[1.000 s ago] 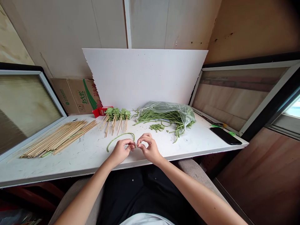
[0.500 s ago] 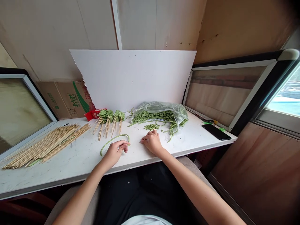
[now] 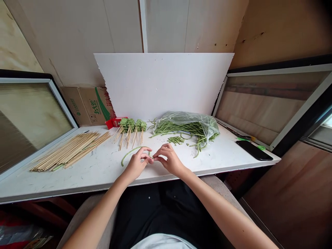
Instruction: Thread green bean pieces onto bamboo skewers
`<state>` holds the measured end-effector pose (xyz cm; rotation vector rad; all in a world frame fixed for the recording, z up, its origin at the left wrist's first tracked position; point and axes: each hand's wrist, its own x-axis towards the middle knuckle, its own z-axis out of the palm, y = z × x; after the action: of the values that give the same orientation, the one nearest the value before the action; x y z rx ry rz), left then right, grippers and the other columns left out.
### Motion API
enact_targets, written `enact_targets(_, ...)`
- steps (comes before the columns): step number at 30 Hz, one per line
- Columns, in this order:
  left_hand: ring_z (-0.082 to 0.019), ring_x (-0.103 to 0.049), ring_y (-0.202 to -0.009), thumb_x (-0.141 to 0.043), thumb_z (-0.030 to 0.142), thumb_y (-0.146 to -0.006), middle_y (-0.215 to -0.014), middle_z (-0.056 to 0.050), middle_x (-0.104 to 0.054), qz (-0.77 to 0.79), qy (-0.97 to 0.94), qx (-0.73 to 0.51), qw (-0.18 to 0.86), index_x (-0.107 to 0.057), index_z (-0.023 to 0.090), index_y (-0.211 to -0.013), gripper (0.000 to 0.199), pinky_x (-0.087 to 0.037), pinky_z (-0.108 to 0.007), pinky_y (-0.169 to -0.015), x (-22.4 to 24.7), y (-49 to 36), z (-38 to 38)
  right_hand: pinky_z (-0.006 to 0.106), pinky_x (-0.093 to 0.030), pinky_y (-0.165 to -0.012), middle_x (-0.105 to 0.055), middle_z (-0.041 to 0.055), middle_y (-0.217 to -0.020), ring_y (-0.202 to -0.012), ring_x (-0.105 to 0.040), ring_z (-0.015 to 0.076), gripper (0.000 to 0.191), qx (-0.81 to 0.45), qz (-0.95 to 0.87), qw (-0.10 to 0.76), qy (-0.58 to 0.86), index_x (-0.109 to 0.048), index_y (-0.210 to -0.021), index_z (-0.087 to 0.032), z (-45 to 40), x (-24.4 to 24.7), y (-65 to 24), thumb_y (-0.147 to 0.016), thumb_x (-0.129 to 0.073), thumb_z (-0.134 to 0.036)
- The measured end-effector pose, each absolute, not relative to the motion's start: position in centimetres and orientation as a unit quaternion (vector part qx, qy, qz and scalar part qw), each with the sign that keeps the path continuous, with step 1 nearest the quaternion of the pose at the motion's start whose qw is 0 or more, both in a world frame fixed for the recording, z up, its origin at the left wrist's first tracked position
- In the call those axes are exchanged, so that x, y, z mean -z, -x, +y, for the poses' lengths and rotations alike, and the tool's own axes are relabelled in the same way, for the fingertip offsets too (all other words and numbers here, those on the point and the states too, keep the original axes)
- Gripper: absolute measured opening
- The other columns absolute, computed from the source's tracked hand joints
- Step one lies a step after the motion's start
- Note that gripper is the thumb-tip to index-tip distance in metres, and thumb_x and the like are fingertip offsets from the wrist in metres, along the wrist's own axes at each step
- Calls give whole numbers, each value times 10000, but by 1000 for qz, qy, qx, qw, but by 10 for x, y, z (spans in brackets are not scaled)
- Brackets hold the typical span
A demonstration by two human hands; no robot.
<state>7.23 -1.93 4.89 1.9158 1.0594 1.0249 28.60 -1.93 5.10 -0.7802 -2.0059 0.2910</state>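
Taking the two hands as the clock's centre, with twelve straight ahead of the person, a brown cardboard box (image 3: 86,105) at ten o'clock carries green print that appears to read 北大荒, turned sideways, beside a green swoosh. Red characters at its edge are partly cut off by an upright white board (image 3: 166,83), which spans the back at twelve. A crumpled red packet (image 3: 112,123) at half past ten has lettering too small to read.

At eleven lie bunches of chopped green beans threaded on wooden sticks (image 3: 132,124); at nine, a thick spread of bare pale wooden skewers (image 3: 72,148). A clear plastic bag (image 3: 192,118) full of long green beans lies between one and two, with a small pile of short green bean pieces (image 3: 176,140) between it and the hands. A black flat phone (image 3: 254,150) rests at three on the white tabletop (image 3: 98,171).

A single long green bean (image 3: 129,152) arcs from nine o'clock over to twelve, its near end at the fingertips. The left hand (image 3: 138,162) pinches it there, hiding part of it. The right hand (image 3: 169,159) is curled, thumb against fingers, meeting the left's fingertips; whether it grips the bean cannot be told.
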Motion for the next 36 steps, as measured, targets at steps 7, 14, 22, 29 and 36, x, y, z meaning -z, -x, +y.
enact_targets(7, -244, -719, -923, -707, 441, -905, -958, -76, -780, 431, -765, -405, 255, -771, 202, -1037, 280, -565, -364, -870, -45, -68, -12, 452, -456, -953, -737, 78, -951, -1020, -573, 269, 154, -120, -796, 485, 342, -735, -990, -247, -19, -55, -295, -1013, -616, -343)
enact_targets(14, -225, -724, -870, -707, 397, -927, -930, -64, -788, 398, -778, -416, 251, -789, 204, -1002, 222, -554, -333, -820, -50, -72, -17, 403, -478, -873, -722, 65, -886, -964, -565, 258, 124, -120, -809, 482, 316, -737, -1009, -249, -21, -50, -288, -963, -703, -359)
enact_targets(22, -181, -675, -761, -631, 181, -928, -802, -38, -755, 369, -807, -397, 234, -754, 190, -833, 156, -508, -294, -749, -48, -78, -22, 392, -477, -869, -709, 47, -852, -968, -559, 250, 215, -113, -801, 499, 311, -726, -893, -246, -24, -42, -280, -932, -626, -60)
enact_targets(29, -188, -694, -784, -640, 236, -947, -810, -43, -753, 383, -773, -421, 280, -755, 187, -874, 145, -526, -296, -765, -47, -74, -18, 410, -462, -914, -741, 48, -877, -961, -577, 248, 110, -105, -797, 502, 319, -774, -916, -255, -14, -48, -292, -938, -705, -172)
enact_targets(36, -207, -692, -868, -734, 328, -920, -911, -80, -752, 362, -780, -446, 249, -797, 190, -930, 152, -530, -314, -801, -44, -72, -12, 444, -450, -862, -743, 94, -865, -943, -553, 303, 119, -18, -786, 410, 462, -834, -888, -260, 19, -23, -330, -929, -724, -243)
